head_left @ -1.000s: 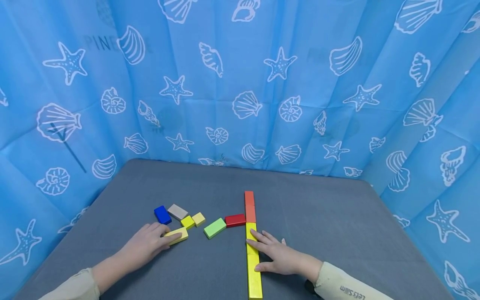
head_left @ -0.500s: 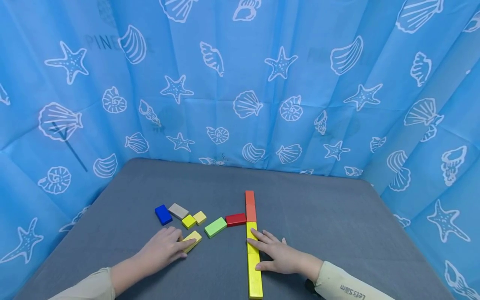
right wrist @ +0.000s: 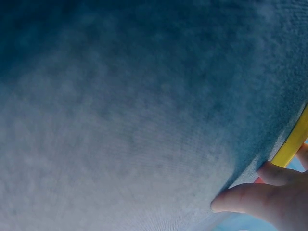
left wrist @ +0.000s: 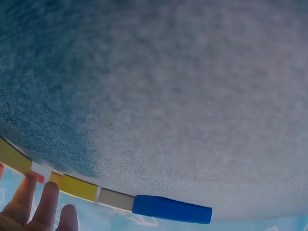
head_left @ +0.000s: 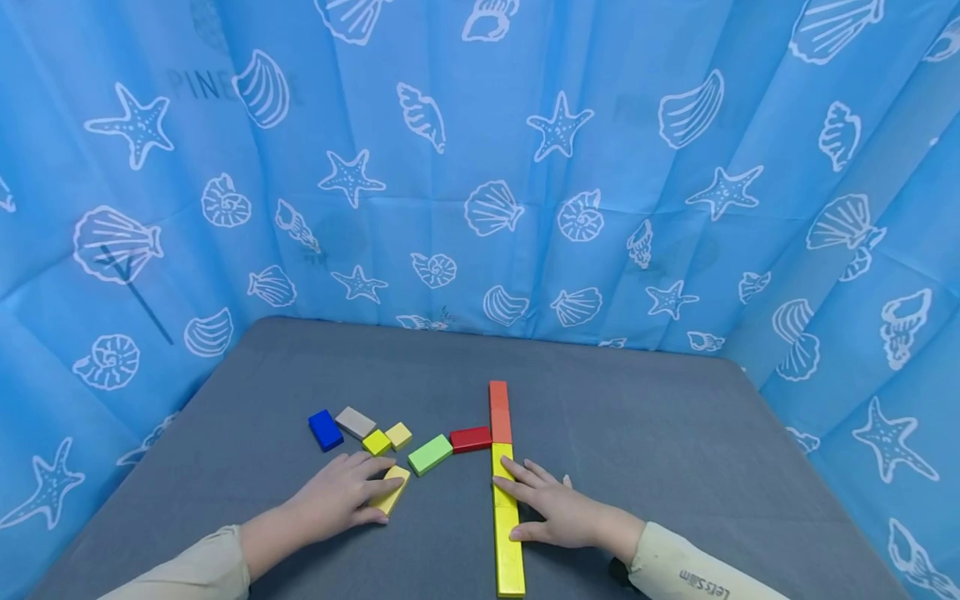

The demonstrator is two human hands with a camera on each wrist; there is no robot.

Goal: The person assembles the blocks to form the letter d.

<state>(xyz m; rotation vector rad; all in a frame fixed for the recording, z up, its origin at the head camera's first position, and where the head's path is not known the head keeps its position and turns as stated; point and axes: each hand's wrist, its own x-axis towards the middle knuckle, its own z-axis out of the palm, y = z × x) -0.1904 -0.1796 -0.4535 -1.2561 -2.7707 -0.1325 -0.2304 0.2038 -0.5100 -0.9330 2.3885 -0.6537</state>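
Observation:
My left hand (head_left: 337, 496) holds a pale yellow block (head_left: 400, 479) at the table's left front, thumb at its near end and fingers over its top and side. In the left wrist view, a yellow block (left wrist: 14, 156) is at the fingers' edge. My right hand (head_left: 558, 512) rests with spread fingers on a row of bright yellow blocks (head_left: 510, 567). Its thumb touches the row's right side. An orange block piece (head_left: 499, 412) continues that row at the far end. A red block (head_left: 471, 439) meets the row from the left, and a light green block (head_left: 431, 454) touches the red one.
Left of the green block lie a small pale yellow block (head_left: 399, 435), a small bright yellow block (head_left: 377, 442), a beige block (head_left: 356, 422) and a blue block (head_left: 326, 430). A grey cloth covers the table (head_left: 637, 417). A blue shell-print curtain (head_left: 450, 167) hangs behind and at both sides.
My left hand has slid the pale yellow block rightward and toward me, turning it from nearly crosswise to slanting lengthwise. The right hand and the row stay put.

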